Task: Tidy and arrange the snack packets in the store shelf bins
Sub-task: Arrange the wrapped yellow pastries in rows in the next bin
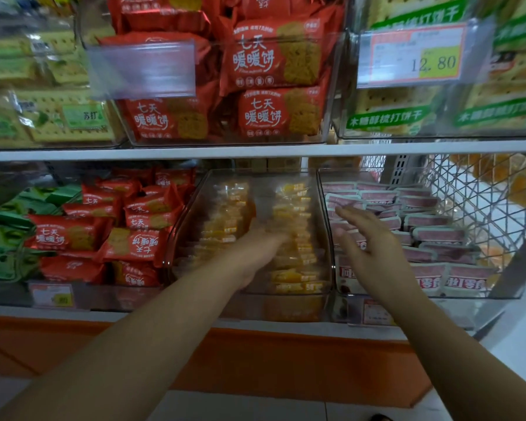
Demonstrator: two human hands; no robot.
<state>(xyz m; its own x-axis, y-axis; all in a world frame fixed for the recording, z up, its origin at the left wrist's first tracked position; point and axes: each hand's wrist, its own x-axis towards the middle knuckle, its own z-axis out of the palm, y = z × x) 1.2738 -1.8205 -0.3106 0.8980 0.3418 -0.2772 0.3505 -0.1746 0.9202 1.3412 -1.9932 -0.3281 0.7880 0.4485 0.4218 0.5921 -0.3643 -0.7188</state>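
Observation:
On the lower shelf a clear bin (325,208) holds two rows of yellow snack packets (292,214). My left hand (255,253) reaches into this bin among the packets; it is blurred and I cannot make out its fingers. My right hand (368,238) hovers with fingers spread over the bin to the right, above the pink-and-white packets (428,232), holding nothing. The clear bin of pink packets (498,294) is nearly full.
Left of the yellow bin lie loose red packets (134,235) and green packets (3,235). The upper shelf carries bins of red packets (255,62) and green-labelled crackers (407,117) with a price tag (416,56). A wire basket (480,196) stands at the right.

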